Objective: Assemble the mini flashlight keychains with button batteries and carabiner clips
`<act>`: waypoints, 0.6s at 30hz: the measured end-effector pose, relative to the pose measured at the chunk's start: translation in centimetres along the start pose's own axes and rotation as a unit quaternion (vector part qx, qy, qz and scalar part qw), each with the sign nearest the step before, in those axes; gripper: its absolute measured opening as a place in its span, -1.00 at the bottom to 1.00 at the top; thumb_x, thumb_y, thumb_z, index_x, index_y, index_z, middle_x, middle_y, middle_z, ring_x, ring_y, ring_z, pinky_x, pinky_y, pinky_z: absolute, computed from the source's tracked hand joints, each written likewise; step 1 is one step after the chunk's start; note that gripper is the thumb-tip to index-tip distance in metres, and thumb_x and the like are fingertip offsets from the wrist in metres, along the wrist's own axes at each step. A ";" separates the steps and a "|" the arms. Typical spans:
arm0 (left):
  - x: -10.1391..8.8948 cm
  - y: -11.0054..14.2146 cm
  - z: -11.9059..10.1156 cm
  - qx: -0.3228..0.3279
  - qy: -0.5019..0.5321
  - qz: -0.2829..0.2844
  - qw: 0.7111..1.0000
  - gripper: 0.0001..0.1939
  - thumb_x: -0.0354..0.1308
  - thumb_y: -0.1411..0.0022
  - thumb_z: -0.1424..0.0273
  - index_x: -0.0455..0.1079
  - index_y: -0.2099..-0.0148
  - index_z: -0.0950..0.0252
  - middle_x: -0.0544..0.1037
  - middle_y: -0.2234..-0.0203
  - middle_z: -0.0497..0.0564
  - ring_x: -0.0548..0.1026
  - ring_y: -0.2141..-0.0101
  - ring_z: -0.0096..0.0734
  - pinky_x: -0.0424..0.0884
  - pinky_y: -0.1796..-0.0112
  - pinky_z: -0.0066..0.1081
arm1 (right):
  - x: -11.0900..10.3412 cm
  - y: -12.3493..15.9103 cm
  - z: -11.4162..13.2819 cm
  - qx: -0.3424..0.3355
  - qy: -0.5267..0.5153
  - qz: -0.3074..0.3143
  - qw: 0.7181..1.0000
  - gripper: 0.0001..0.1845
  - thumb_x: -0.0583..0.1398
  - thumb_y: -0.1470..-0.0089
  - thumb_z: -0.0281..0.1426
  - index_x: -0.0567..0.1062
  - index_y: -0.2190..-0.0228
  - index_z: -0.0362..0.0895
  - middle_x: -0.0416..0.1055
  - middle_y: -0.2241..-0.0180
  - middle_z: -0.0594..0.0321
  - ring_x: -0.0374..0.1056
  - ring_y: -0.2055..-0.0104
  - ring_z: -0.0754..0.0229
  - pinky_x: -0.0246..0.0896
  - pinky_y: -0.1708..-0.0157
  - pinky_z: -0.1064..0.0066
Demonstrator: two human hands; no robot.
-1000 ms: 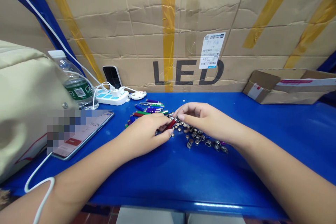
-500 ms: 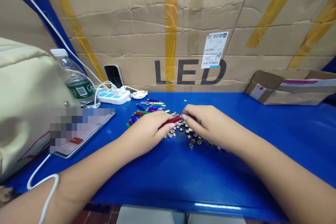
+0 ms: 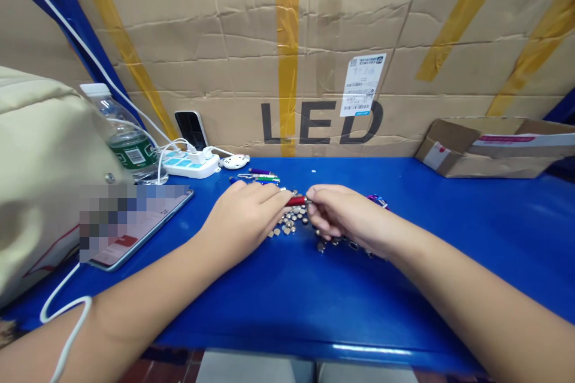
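Pinching red tube (image 3: 295, 201), left hand (image 3: 247, 209), right hand (image 3: 344, 209), both well inside table edge (image 3: 368, 352)

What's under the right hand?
Small metallic pieces on the blue table show along the near edge of the right hand. Whatever lies directly beneath the palm is covered, so can't tell if more pieces are there.

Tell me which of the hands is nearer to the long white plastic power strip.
Left. The left hand is in front of the power strip and to its right, gripping a slim red cylinder; the right hand is farther right, at the cylinder's silver end.
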State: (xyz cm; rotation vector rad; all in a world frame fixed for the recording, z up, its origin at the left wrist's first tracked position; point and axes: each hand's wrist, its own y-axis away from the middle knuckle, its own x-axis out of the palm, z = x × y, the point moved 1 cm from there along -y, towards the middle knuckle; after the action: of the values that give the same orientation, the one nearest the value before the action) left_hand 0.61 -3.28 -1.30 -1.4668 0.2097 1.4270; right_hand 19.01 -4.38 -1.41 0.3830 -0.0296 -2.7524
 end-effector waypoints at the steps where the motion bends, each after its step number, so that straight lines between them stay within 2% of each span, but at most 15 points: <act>1: 0.0 -0.1 0.0 -0.016 0.032 0.006 0.999 -0.70 -0.11 -0.36 0.32 0.41 0.08 0.28 0.52 0.27 0.06 0.45 0.26 -0.36 0.30 0.27 -0.40 | -0.1 0.0 0.2 -0.030 0.062 -0.023 0.997 -0.70 -0.10 -0.17 -0.30 0.22 0.55 -0.10 0.18 0.67 0.38 0.08 0.64 0.32 0.04 0.58 0.47; 3: 0.1 -0.2 0.1 -0.044 0.104 0.026 0.993 -0.70 -0.10 -0.35 0.30 0.41 0.07 0.27 0.52 0.26 0.05 0.45 0.23 -0.36 0.32 0.23 -0.41 | -0.5 0.2 0.5 -0.112 0.220 -0.075 0.966 -0.61 -0.13 -0.22 -0.21 0.21 0.56 -0.10 0.24 0.61 0.32 0.15 0.55 0.29 0.03 0.51 0.45; 5: 0.0 -0.4 0.1 -0.058 0.165 0.047 0.983 -0.71 -0.08 -0.35 0.30 0.41 0.06 0.26 0.51 0.27 0.03 0.45 0.24 -0.37 0.34 0.21 -0.43 | -0.7 0.4 0.8 -0.180 0.367 -0.108 0.906 -0.57 -0.15 -0.25 -0.19 0.22 0.56 -0.11 0.28 0.55 0.28 0.16 0.50 0.27 -0.01 0.45 0.44; 7: -0.1 -0.4 0.0 -0.064 0.196 0.058 0.977 -0.71 -0.08 -0.34 0.30 0.42 0.06 0.25 0.52 0.29 0.02 0.45 0.26 -0.38 0.35 0.22 -0.44 | -0.8 0.5 0.8 -0.193 0.466 -0.114 0.856 -0.56 -0.16 -0.26 -0.21 0.26 0.54 -0.11 0.31 0.53 0.24 0.18 0.48 0.24 -0.06 0.45 0.42; 9: -0.1 -0.4 0.0 -0.062 0.196 0.060 0.977 -0.71 -0.08 -0.34 0.31 0.43 0.06 0.25 0.52 0.31 0.02 0.45 0.28 -0.38 0.36 0.24 -0.44 | -0.7 0.5 0.8 -0.175 0.512 -0.120 0.833 -0.54 -0.17 -0.27 -0.23 0.31 0.53 -0.12 0.34 0.53 0.21 0.21 0.48 0.23 -0.08 0.45 0.41; 11: 0.0 -0.2 0.1 -0.049 0.177 0.054 0.982 -0.70 -0.08 -0.34 0.33 0.42 0.03 0.24 0.52 0.29 0.03 0.45 0.27 -0.37 0.36 0.24 -0.42 | -0.4 0.4 0.7 -0.158 0.517 -0.125 0.832 -0.53 -0.16 -0.27 -0.24 0.33 0.54 -0.12 0.36 0.53 0.20 0.23 0.48 0.22 -0.07 0.44 0.41; 12: 0.1 -0.1 0.1 -0.042 0.164 0.047 0.984 -0.70 -0.08 -0.34 0.33 0.42 0.02 0.24 0.53 0.27 0.04 0.45 0.25 -0.35 0.36 0.22 -0.40 | -0.2 0.3 0.6 -0.151 0.503 -0.124 0.842 -0.52 -0.15 -0.27 -0.24 0.33 0.56 -0.12 0.36 0.54 0.21 0.23 0.49 0.23 -0.06 0.45 0.42; 16: 0.3 0.0 0.1 -0.051 0.151 0.032 0.987 -0.71 -0.06 -0.33 0.31 0.42 0.03 0.24 0.53 0.23 0.04 0.45 0.20 -0.32 0.35 0.17 -0.36 | -0.3 0.2 0.5 -0.142 0.360 -0.087 0.918 -0.43 -0.18 -0.28 -0.17 0.32 0.62 -0.13 0.34 0.60 0.29 0.23 0.53 0.29 0.02 0.44 0.46; 18: 0.3 -0.2 0.1 -0.071 0.174 0.043 0.981 -0.71 -0.05 -0.32 0.29 0.42 0.05 0.24 0.53 0.25 0.03 0.46 0.22 -0.34 0.36 0.18 -0.38 | -1.1 0.2 0.7 -0.148 0.314 -0.082 0.934 -0.42 -0.19 -0.27 -0.13 0.36 0.58 -0.13 0.35 0.59 0.31 0.25 0.52 0.31 0.06 0.42 0.47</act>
State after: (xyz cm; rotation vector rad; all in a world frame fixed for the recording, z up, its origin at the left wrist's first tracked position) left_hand 0.79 -2.95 -1.44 -1.8414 0.3989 1.2649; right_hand 19.93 -4.20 -0.46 1.1943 0.5927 -2.5959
